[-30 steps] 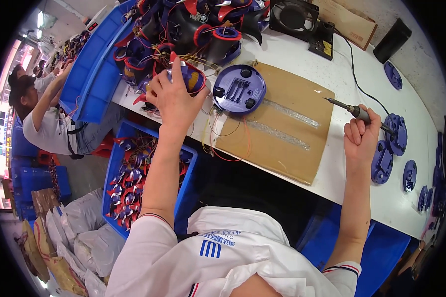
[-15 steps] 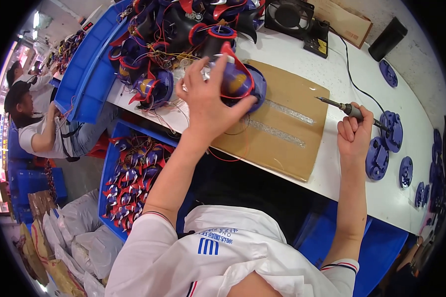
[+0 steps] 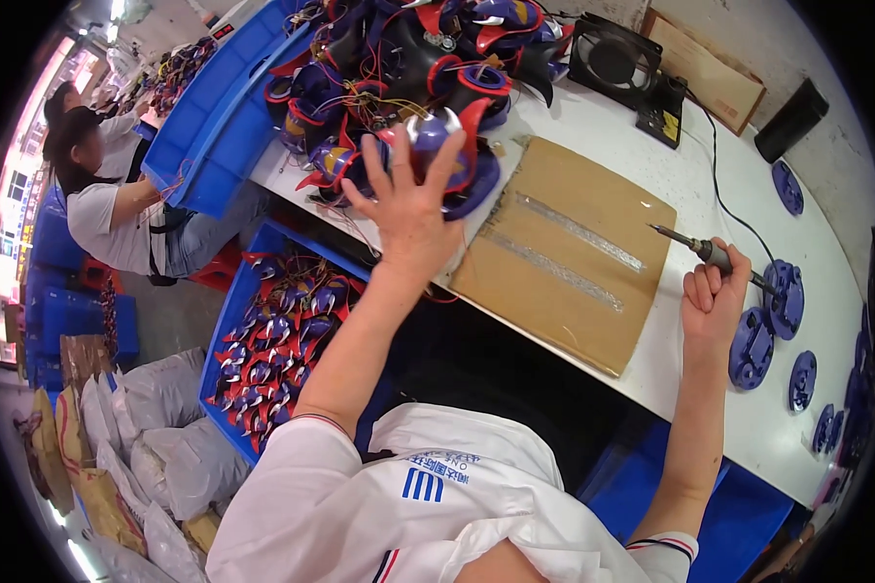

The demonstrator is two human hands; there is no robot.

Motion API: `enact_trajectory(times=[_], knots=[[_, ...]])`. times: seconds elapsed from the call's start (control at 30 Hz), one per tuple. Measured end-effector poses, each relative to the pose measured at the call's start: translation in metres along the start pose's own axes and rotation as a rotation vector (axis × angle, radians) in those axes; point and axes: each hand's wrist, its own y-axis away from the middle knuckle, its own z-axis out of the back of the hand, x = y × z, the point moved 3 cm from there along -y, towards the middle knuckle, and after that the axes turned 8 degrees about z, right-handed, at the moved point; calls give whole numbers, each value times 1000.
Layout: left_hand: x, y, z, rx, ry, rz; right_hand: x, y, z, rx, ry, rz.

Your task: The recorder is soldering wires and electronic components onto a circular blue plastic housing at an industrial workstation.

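Observation:
My left hand (image 3: pixel 413 219) is open, its fingers spread against a purple, red and white plastic toy part (image 3: pixel 474 160) with a round purple base. This part stands at the near edge of a heap of similar wired toy parts (image 3: pixel 399 58), just left of the cardboard sheet (image 3: pixel 554 262). Whether the fingertips still touch it I cannot tell. Over the right edge of the cardboard, my right hand (image 3: pixel 715 291) grips a soldering iron (image 3: pixel 695 245), its tip pointing left and away from the part.
Purple round discs (image 3: pixel 752 348) lie on the white table (image 3: pixel 651 389) at right. A black fan (image 3: pixel 614 58) and a soldering iron stand (image 3: pixel 663 115) are at the back. A blue bin (image 3: pixel 219 360) of finished-looking parts sits below left. Two people work at far left, beyond blue trays (image 3: pixel 214 126).
My left hand has carried the toy part left off the cardboard to the heap, and its fingers have spread. My right hand still holds the soldering iron. The whole view has shifted slightly.

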Motion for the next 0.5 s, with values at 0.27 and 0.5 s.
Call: enact_trajectory(times=[0.27, 0.5], knots=[[29, 5, 34, 123, 226, 38, -3, -3, 8, -25, 16, 2], [36, 4, 5, 108, 210, 477, -4, 0, 5, -13, 36, -8]])
